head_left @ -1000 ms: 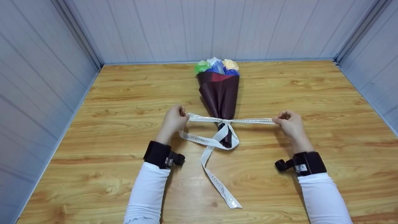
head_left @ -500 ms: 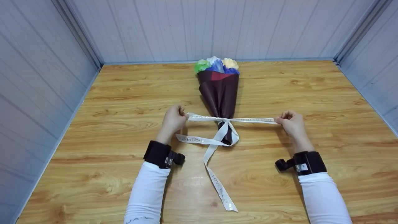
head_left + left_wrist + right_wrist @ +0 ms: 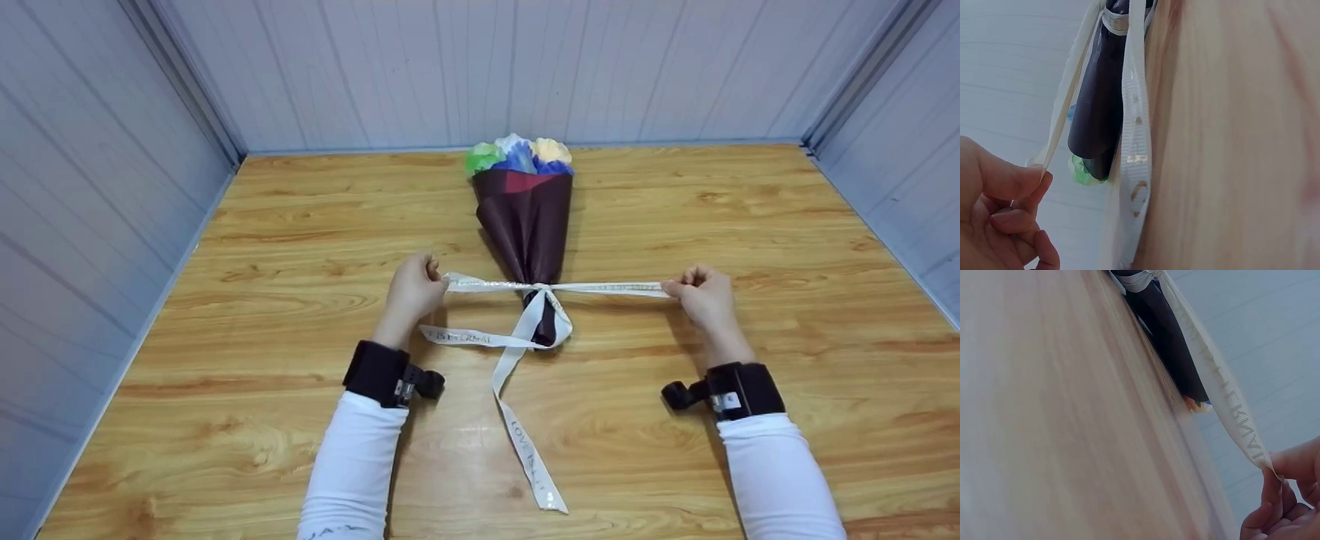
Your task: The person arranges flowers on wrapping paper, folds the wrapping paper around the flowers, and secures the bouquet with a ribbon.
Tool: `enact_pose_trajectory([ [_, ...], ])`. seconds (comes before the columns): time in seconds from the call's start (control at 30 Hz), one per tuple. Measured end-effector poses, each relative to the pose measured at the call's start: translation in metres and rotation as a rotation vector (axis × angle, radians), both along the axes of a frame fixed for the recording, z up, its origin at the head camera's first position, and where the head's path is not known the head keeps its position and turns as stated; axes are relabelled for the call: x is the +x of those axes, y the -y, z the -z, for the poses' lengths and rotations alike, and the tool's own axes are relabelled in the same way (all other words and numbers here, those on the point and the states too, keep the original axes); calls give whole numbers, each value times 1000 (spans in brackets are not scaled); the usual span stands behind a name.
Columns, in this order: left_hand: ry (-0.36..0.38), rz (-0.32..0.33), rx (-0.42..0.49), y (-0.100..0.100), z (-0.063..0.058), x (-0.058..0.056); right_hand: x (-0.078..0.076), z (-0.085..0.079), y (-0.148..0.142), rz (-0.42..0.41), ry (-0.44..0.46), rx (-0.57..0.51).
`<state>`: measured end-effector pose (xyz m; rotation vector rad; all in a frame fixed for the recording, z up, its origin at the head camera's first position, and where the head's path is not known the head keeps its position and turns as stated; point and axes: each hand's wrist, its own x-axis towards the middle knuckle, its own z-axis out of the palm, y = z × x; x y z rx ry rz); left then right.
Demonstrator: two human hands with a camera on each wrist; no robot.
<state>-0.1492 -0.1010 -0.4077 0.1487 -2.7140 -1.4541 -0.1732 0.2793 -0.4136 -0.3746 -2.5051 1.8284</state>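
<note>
A bouquet (image 3: 527, 225) in dark maroon wrapping lies on the wooden table, its green, white, blue and cream flowers (image 3: 517, 156) pointing away from me. White ribbon (image 3: 487, 284) with printed lettering is tied round its narrow stem end. Left of the bouquet, my left hand (image 3: 415, 291) pinches one bow loop between thumb and forefinger; the left wrist view shows this ribbon (image 3: 1064, 107) stretched to the fingertips. My right hand (image 3: 705, 298) pinches the opposite side, drawn out straight in the right wrist view, with ribbon (image 3: 1224, 394) ending at the thumb. Two loose tails hang below the knot.
One ribbon tail (image 3: 529, 454) trails toward the front of the table (image 3: 247, 450), and the other tail (image 3: 461, 337) points left, below my left hand. Pale panelled walls (image 3: 480, 75) enclose the table at the back and both sides.
Both hands stay nearly in place, pinching the ribbon, with the left shifting slightly outward. The left-pointing tail has dropped free below the left hand, and the front tail has slid slightly toward me.
</note>
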Motion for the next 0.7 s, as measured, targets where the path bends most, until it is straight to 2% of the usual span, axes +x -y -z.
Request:
enact_pose_trajectory([
  [0.3,7,-2,-40,4,0,2,-3,4,0,25,-31,54],
  [0.53,-14,-2,-61,6,-1,2,-4,7,1,25,-59,-5],
  [0.7,5,-1,-59,6,-1,3,-4,8,0,40,-55,-6],
])
